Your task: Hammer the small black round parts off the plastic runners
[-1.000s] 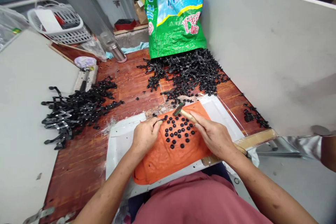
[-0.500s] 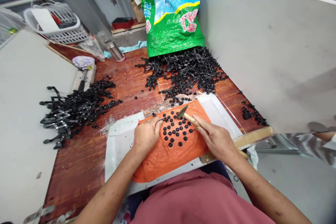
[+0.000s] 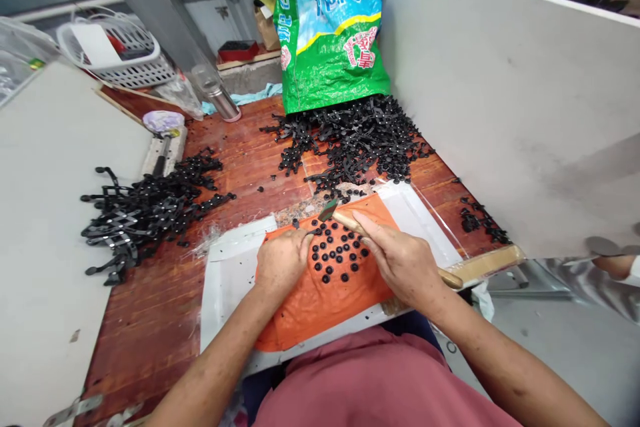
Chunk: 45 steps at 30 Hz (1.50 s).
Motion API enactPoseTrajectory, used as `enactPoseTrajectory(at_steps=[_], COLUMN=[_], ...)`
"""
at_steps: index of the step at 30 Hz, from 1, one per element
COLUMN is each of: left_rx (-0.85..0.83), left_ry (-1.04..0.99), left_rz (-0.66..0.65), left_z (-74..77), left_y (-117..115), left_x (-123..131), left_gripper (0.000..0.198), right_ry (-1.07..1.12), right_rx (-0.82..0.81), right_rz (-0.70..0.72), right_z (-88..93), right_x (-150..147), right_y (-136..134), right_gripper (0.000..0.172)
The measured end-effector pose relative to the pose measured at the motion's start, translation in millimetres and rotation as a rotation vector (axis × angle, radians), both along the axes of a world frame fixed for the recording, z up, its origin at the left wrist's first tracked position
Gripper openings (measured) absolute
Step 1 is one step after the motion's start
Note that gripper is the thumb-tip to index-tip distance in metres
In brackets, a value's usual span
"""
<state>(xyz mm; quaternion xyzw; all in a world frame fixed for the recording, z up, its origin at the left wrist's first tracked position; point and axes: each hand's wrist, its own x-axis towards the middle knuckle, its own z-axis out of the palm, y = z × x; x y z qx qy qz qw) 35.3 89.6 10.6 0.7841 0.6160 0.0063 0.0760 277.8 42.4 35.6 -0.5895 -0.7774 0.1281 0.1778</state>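
Observation:
My right hand (image 3: 406, 260) is wrapped round the wooden handle of a small hammer (image 3: 346, 221). Its dark head is over the far edge of an orange cloth (image 3: 310, 313). At the cloth's left side, my left hand (image 3: 283, 257) is closed, with thumb and forefinger pinching the end of a small black strip-like piece (image 3: 317, 231); the rest of that piece is hidden in the fingers. Between the hands, several round black studs (image 3: 339, 259) with ring-shaped tops lie on the cloth.
A large heap of black jointed strips (image 3: 350, 137) spills below a green and blue sack (image 3: 335, 73). More linked black strips (image 3: 145, 207) lie at the left. Grey panels (image 3: 500, 100) flank the wooden table (image 3: 240, 167). A steel flask (image 3: 225, 103) and white basket (image 3: 130, 67) stand behind.
The hammer has moved left and slightly away from me, its head now nearer my left fingers. My left hand still pinches the black piece. The whole view has shifted slightly.

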Motion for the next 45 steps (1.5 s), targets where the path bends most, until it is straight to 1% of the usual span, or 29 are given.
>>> enactPoseTrajectory(at_steps=[4,7,9,12,14,15,17,20,22,24,26,30,32,34,36,37,38,40,41,42,43,44,45], left_rx=[-0.021,-0.025,-0.022,-0.027,-0.046,-0.062,-0.123,-0.338,-0.484,-0.543,-0.551,-0.575,-0.569,-0.533,-0.483,-0.432,-0.344,-0.069,0.077,0.184,0.235,0.229,0.184], left_ry=[0.005,-0.009,-0.024,-0.064,-0.149,-0.236,-0.526,-1.079,-1.338,-1.484,-1.580,-1.741,-1.792,-1.795,-1.699,-1.590,-1.435,-1.044,-0.857,-0.719,-0.640,-0.619,-0.641], left_rz=[0.006,0.002,0.003,0.021,0.056,0.086,0.166,0.320,0.391,0.430,0.467,0.536,0.558,0.577,0.565,0.545,0.522,0.460,0.409,0.337,0.246,0.142,0.039], left_z=[0.4,-0.9,-2.3,-3.0,-1.0,1.0,7.0,19.0,26.7,31.3,31.9,25.2,22.1,21.2,22.8,24.4,26.3,30.0,31.1,31.5,31.0,29.7,27.9], left_y=[0.1,-0.6,-1.2,-0.6,2.1,4.2,8.7,12.9,11.8,7.6,1.6,-12.2,-19.3,-26.8,-34.4,-38.3,-42.2,-49.7,-53.2,-56.6,-59.7,-62.7,-65.4], left_x=[-0.3,-0.1,0.6,0.5,-2.9,-6.2,-15.1,-29.5,-34.8,-35.2,-31.2,-14.4,-4.8,0.8,-1.2,-5.3,-11.2,-25.1,-31.3,-35.9,-38.6,-39.1,-37.5], left_gripper=[0.037,0.038,0.038,0.037,0.034,0.033,0.034,0.035,0.041,0.051,0.054,0.053,0.054,0.057,0.064,0.065,0.064,0.054,0.049,0.045,0.044,0.043,0.043], right_ry=[-0.180,-0.160,-0.182,-0.271,-0.216,-0.148,0.019,0.205,0.285,0.371,0.465,0.658,0.759,0.809,0.802,0.800,0.815,0.915,0.987,1.056,1.117,1.163,1.195], right_rx=[-0.042,0.001,0.003,-0.054,-0.050,-0.033,0.022,0.049,-0.006,-0.081,-0.153,-0.266,-0.309,-0.360,-0.389,-0.394,-0.404,-0.453,-0.497,-0.552,-0.613,-0.675,-0.731], right_rz=[0.070,0.037,0.030,0.078,0.091,0.082,0.026,-0.058,-0.048,-0.012,0.014,0.075,0.150,0.218,0.235,0.223,0.204,0.170,0.160,0.155,0.155,0.159,0.166], right_z=[-1.4,-0.5,-0.4,-1.6,-1.8,-1.4,0.2,1.3,-0.3,-2.5,-3.2,2.7,7.0,10.2,12.5,13.6,14.9,18.1,19.9,21.5,22.7,23.3,23.4], right_x=[-8.9,-11.2,-12.8,-15.6,-15.1,-13.7,-8.5,0.8,3.7,1.6,-6.1,-32.4,-46.0,-55.9,-60.3,-60.3,-59.1,-54.3,-51.4,-48.6,-46.0,-43.8,-42.1], right_y=[3.8,2.8,2.0,3.1,4.8,5.5,6.2,5.2,3.0,-0.4,-4.0,-7.3,-7.0,-6.2,-5.4,-5.0,-4.6,-3.3,-2.5,-1.8,-1.1,-0.7,-0.5], right_gripper=[0.049,0.051,0.052,0.051,0.050,0.050,0.050,0.050,0.049,0.049,0.046,0.024,0.019,0.016,0.010,0.007,0.007,0.008,0.011,0.015,0.019,0.023,0.027])
